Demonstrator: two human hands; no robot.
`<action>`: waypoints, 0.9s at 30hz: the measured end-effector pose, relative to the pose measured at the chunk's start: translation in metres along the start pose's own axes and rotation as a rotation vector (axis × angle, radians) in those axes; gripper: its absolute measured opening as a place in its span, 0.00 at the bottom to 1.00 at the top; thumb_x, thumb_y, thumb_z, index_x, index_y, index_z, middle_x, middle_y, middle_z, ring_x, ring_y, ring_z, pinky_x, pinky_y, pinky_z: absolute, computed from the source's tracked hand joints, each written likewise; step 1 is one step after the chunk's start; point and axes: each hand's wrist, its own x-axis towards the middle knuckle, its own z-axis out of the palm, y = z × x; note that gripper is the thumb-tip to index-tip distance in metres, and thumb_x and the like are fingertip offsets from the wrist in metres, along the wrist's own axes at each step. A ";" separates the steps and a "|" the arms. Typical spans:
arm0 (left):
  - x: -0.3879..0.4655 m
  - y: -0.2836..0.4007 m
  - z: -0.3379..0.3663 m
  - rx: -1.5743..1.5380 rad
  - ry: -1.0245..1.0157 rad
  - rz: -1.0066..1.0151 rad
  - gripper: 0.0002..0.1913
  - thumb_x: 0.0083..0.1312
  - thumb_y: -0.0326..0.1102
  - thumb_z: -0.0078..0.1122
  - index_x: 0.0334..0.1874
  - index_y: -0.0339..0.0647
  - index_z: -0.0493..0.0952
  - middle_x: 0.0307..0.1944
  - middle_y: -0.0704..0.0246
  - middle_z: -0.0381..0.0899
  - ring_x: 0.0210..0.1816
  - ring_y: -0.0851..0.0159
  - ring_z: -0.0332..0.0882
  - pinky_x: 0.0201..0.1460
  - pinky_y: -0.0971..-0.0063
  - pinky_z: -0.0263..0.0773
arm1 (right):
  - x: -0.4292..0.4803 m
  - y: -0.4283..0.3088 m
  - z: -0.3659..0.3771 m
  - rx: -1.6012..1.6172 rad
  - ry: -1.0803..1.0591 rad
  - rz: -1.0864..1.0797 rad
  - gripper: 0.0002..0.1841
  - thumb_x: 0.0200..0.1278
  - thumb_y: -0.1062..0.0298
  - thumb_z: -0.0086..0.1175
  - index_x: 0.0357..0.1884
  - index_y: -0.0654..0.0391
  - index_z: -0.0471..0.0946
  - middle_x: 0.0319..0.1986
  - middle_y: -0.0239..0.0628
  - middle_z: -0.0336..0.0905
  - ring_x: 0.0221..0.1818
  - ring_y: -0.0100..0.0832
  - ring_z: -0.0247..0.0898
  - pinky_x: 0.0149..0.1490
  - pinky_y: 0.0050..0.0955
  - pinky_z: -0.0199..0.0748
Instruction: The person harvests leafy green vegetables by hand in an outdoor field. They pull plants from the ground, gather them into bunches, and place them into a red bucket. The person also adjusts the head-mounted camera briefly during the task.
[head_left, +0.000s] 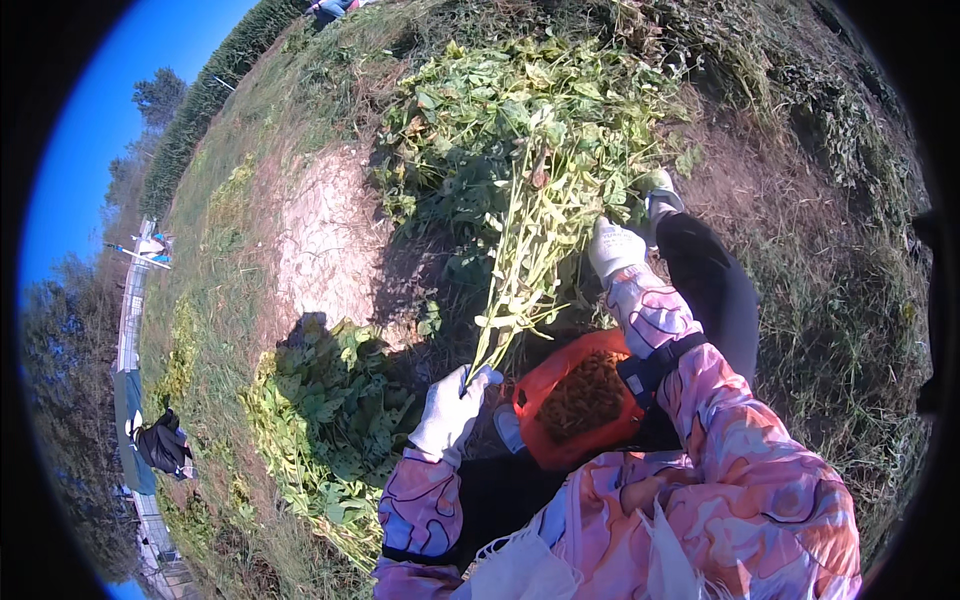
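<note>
My left hand (448, 412), in a pale work glove, grips the cut stem ends of a bundle of yellow-green bean plants (525, 247). Stalks and pods in the bundle stretch forward and upward onto a heap of leafy plants (480, 127). At the right side of the bundle is my right hand (616, 246), also gloved; its fingertips are lost among the foliage, so I cannot see what they hold. Between my legs stands an orange-red bag or bucket (534, 401) with many small brown pods (589, 394) inside.
Another pile of leafy plants (330, 420) lies to the left, partly in my shadow. Past bare soil (326, 232) are a fence (133, 307) and a person in dark clothing (165, 448). Another person (330, 7) shows at the top edge. Dry grass (817, 300) covers the right.
</note>
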 end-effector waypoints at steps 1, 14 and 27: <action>-0.006 -0.003 -0.004 0.010 0.030 0.017 0.13 0.70 0.43 0.51 0.46 0.43 0.80 0.33 0.64 0.84 0.35 0.60 0.82 0.38 0.69 0.73 | 0.005 0.014 -0.007 0.010 0.019 0.095 0.11 0.63 0.60 0.46 0.38 0.56 0.76 0.30 0.46 0.82 0.37 0.48 0.80 0.42 0.45 0.76; 0.010 -0.005 -0.019 0.046 0.093 -0.065 0.17 0.66 0.50 0.58 0.41 0.42 0.79 0.22 0.63 0.79 0.24 0.61 0.78 0.28 0.67 0.69 | -0.136 -0.014 -0.003 0.002 -0.749 -0.763 0.16 0.59 0.53 0.53 0.43 0.53 0.79 0.34 0.47 0.82 0.41 0.50 0.78 0.46 0.44 0.74; 0.003 0.016 -0.005 0.880 0.124 0.133 0.21 0.65 0.46 0.53 0.59 0.50 0.71 0.37 0.62 0.82 0.37 0.53 0.82 0.42 0.58 0.74 | -0.130 -0.054 0.007 1.645 -0.879 -0.079 0.18 0.68 0.56 0.55 0.45 0.63 0.72 0.34 0.39 0.76 0.39 0.30 0.76 0.44 0.30 0.76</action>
